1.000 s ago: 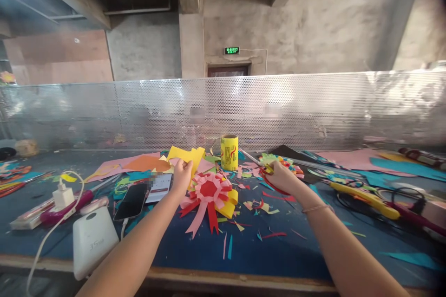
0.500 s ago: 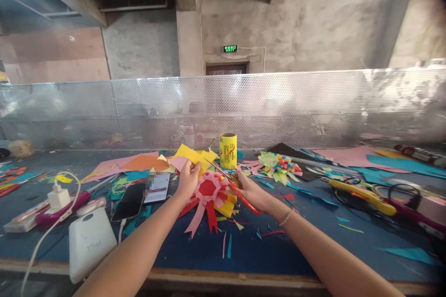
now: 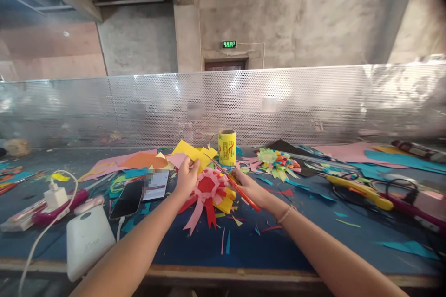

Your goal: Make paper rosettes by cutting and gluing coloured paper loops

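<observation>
Blue surface [image 3: 296, 241] strewn with paper scraps, left hand [image 3: 187, 177] grip pinched on yellow paper [image 3: 195, 153] at mid-surface, right hand [image 3: 248, 186] grip closed round red scissors [image 3: 232, 183] (blade tip at the paper's edge), pink-red rosette [image 3: 208, 188] beneath, perforated metal screen [image 3: 313, 102] behind, concrete wall [image 3: 313, 18], green exit sign [image 3: 229, 44]

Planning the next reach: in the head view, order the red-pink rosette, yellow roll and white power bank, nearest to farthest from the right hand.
1. red-pink rosette, just left of the right hand.
2. yellow roll, behind, upright.
3. white power bank, far left, near front edge.
</observation>
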The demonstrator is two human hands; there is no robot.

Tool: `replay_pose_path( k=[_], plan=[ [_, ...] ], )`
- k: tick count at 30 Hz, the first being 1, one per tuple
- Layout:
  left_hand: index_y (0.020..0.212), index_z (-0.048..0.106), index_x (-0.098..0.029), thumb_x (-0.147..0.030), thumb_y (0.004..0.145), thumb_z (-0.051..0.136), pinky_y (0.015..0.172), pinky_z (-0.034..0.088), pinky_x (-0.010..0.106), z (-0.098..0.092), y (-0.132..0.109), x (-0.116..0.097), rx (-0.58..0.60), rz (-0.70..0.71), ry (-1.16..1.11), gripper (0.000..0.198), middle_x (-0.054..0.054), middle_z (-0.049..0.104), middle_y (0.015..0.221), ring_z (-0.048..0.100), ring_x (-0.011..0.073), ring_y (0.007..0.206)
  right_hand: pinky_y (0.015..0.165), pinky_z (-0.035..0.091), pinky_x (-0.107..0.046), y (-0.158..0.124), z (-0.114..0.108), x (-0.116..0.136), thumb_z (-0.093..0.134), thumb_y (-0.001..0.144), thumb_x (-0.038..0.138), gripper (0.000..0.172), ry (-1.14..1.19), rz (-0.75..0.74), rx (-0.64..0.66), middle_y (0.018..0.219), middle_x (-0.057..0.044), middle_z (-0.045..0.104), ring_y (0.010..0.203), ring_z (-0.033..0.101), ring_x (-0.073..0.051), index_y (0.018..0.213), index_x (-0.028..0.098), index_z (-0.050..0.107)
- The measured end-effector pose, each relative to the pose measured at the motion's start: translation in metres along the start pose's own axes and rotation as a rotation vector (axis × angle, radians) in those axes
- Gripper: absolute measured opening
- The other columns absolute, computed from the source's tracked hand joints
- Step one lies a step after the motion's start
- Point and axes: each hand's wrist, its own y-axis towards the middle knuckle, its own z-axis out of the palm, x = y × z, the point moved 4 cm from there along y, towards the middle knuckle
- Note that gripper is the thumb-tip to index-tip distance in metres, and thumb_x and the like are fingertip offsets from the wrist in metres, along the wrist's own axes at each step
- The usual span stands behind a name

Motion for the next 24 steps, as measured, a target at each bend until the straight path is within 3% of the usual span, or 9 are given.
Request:
replay_pose_path(
  k=[5,13,19,24],
  plan=[
    [0.071,0.043,-0.019,-0.038,0.08,0.048,0.046,0.035,0.019,0.009,-0.003,-0.003,0.111,0.05,-0.011,0.021,-0.002,0.048,0.063,0.044,0.0085,0.052,0.061,0.04,-0.027,0.001,0.004,-0.003,0.057,0.071,0.052,0.035,0.005,0.019,0.054,0.077,0.0,0.053,0.069,0.048,-0.014,0.082,0.02,0.047],
    [0.074,0.043,-0.019,-0.038,0.079,0.047,0.038,0.032,0.018,0.012,-0.003,-0.001,0.126,-0.058,-0.079,0.02,-0.005,0.043,0.058,0.04,0.007,0.044,0.05,0.031,-0.025,0.005,0.007,-0.001,0.05,0.074,0.047,0.028,-0.187,-0.021,0.002,0.059,0.004,0.046,0.054,0.04,-0.011,0.071,0.022,0.038],
    [0.074,0.044,-0.019,-0.039,0.078,0.049,0.037,0.029,0.018,0.013,-0.005,-0.002,0.159,-0.081,-0.129,0.02,-0.005,0.043,0.059,0.038,0.0064,0.042,0.054,0.036,-0.027,-0.002,0.009,0.002,0.051,0.073,0.053,0.034,-0.036,0.026,0.057,0.066,0.003,0.048,0.06,0.043,-0.012,0.073,0.022,0.038],
    [0.067,0.043,-0.018,-0.036,0.076,0.052,0.043,0.029,0.02,0.016,-0.006,-0.004,0.219,-0.027,-0.076,0.022,-0.007,0.036,0.055,0.036,0.0064,0.045,0.051,0.033,-0.025,-0.009,0.011,0.009,0.048,0.074,0.058,0.039,0.125,0.046,0.109,0.065,0.004,0.041,0.056,0.038,-0.01,0.074,0.023,0.033]
  ],
)
